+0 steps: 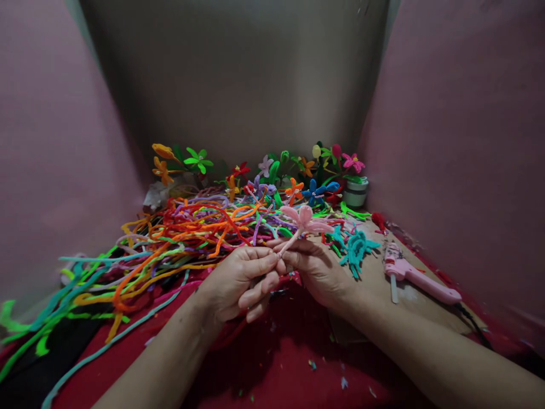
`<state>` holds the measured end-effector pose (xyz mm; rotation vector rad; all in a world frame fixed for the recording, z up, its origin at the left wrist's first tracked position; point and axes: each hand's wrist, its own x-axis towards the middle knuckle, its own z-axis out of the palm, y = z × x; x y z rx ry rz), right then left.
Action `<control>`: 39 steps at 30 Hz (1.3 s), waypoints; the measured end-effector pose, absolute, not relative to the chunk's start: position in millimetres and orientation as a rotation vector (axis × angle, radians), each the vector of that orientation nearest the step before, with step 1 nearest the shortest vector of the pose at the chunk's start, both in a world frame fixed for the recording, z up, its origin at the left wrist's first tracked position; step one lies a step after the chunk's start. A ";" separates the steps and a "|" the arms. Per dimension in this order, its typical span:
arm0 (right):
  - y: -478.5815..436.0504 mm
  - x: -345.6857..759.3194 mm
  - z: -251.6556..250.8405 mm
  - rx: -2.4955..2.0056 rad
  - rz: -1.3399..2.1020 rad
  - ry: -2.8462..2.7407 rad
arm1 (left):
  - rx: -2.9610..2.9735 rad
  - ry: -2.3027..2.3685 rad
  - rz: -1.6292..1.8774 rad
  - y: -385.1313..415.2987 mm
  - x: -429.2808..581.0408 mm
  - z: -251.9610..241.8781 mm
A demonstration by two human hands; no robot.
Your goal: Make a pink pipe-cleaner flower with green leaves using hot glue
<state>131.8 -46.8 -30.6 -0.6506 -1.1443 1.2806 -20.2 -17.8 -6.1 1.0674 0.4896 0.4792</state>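
A pink pipe-cleaner flower (303,218) with several fuzzy petals stands tilted up and to the right between my hands. My left hand (247,278) pinches the lower end of its stem between thumb and forefinger, the other fingers curled loosely. Close beside it, my right hand (313,264) grips the same stem with its thumb and fingers, partly hidden behind the flower. Just right of my right hand lies a bundle of teal pipe-cleaner pieces (358,250).
Loose pipe cleaners (183,233) in many colours heap at left and centre. A pink glue gun (419,278) rests on a cardboard sheet (378,309) at right. Finished flowers (198,161) and a small pot (356,192) line the back. Scraps dot the red cloth (272,363).
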 end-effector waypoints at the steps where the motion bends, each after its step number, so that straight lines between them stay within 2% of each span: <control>1: -46.8 132.0 -30.5 -0.651 1.276 -1.148 | 1.065 0.480 0.471 -17.6 -20.4 -6.3; 7: -46.4 132.3 -30.2 -0.718 1.235 -1.138 | 1.254 0.574 0.496 -19.2 -16.8 -3.4; 14: -44.7 132.3 -31.0 -0.817 1.091 -1.108 | 2.415 1.100 0.874 -23.0 -10.0 -18.2; 19: -48.4 131.6 -27.5 -0.894 1.069 -1.148 | 2.738 1.105 0.913 -22.2 -10.9 -32.2; 28: -46.8 133.6 -33.4 -0.778 1.190 -1.158 | 2.061 0.974 0.971 -25.0 -6.4 -18.8; 35: -46.6 132.9 -30.7 -0.694 1.282 -1.113 | 1.294 0.703 0.577 -22.4 -13.7 -5.4; 39: -47.6 130.3 -31.2 -0.641 1.292 -1.042 | 1.334 0.667 0.503 -24.2 -15.6 0.7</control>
